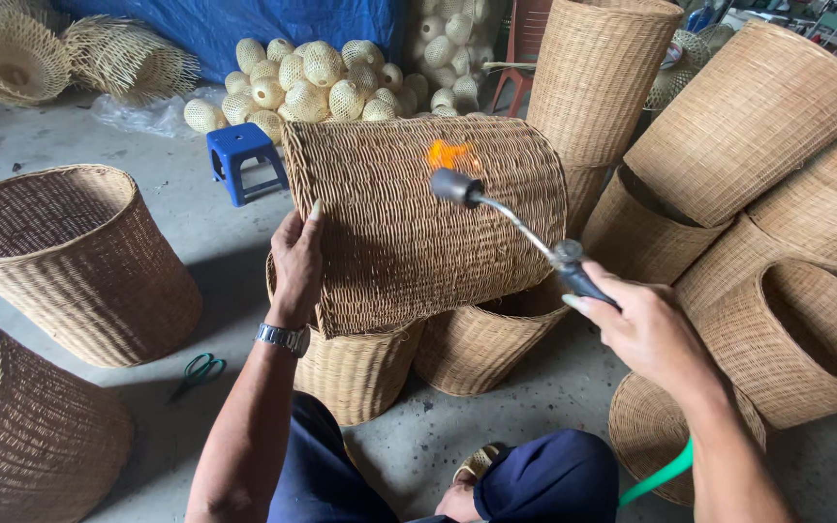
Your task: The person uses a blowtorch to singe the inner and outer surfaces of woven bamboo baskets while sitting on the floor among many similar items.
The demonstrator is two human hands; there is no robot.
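A tall woven wicker basket (409, 223) lies on its side across two smaller baskets (356, 373). My left hand (297, 261) grips its open rim at the left. My right hand (646, 329) holds a gas torch (520, 228) by its dark handle. The torch's metal nozzle points at the basket's upper side, where an orange flame (449, 153) licks the weave. A green hose (656, 476) runs from under my right forearm. I sit with my knees in dark blue trousers at the bottom of the view.
Large wicker baskets stand at the left (70, 257) and are piled at the right (748, 116). A blue plastic stool (242, 155) and a heap of pale woven balls (307, 82) are behind. Green-handled scissors (198, 373) lie on the concrete floor.
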